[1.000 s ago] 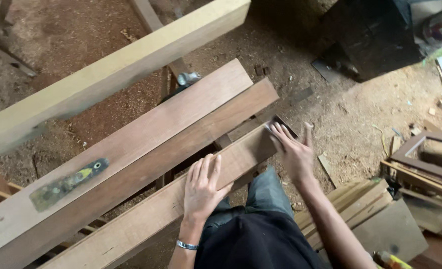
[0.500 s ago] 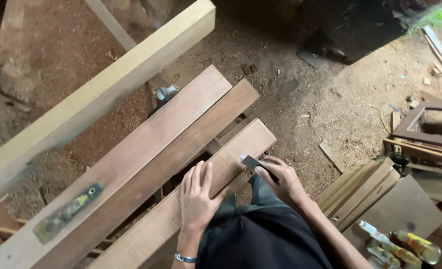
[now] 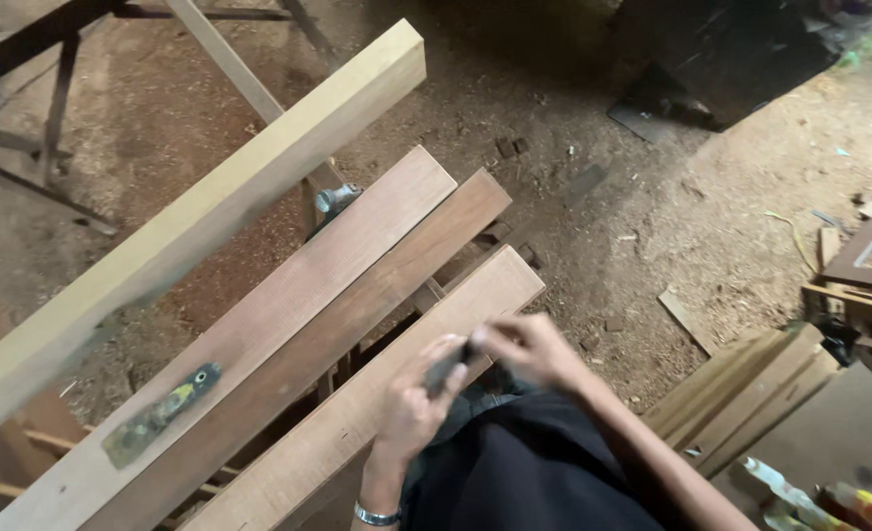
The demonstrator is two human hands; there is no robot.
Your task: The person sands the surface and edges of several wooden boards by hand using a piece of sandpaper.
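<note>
My left hand (image 3: 411, 405) and my right hand (image 3: 532, 352) meet over the near reddish-brown plank (image 3: 332, 438), both blurred by motion. Between them is a small dark flat piece (image 3: 448, 372), perhaps sandpaper. My left fingers curl around it and my right fingertips pinch its upper end. A metal bracelet (image 3: 375, 514) circles my left wrist. The piece hovers close above the plank's right edge, a little short of the plank's far end (image 3: 505, 280).
Two more brown planks (image 3: 288, 315) lie alongside to the left, one carrying a worn yellow-handled scraper (image 3: 160, 415). A thick pale beam (image 3: 200, 221) crosses above them. Stacked boards (image 3: 741, 383) and wooden frames (image 3: 864, 270) sit at the right on the sawdust floor.
My right hand picked the dark piece up from the plank's far end and drew it back. My left hand lifted off the plank and joined it on the piece.
</note>
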